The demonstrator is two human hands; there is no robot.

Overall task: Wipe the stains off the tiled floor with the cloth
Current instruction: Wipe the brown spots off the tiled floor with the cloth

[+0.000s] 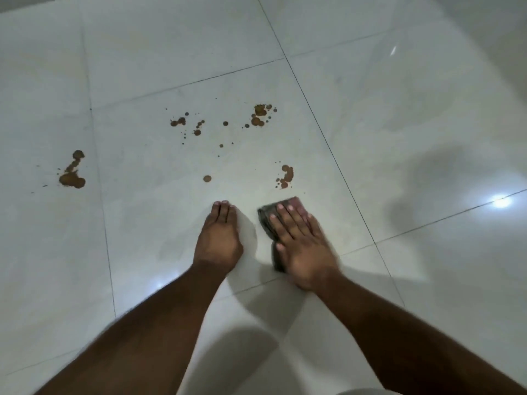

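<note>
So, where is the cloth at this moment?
In the head view, the cloth lies under the right hand, just below the nearest brown stain.

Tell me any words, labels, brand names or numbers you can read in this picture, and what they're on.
None: no writing, label, brand or number shows anywhere.
The tiled floor is plain and glossy, marked only by brown stains.
The cloth under the right hand is dark and blurred, with no print to make out.
The left hand rests on bare tile.
</note>
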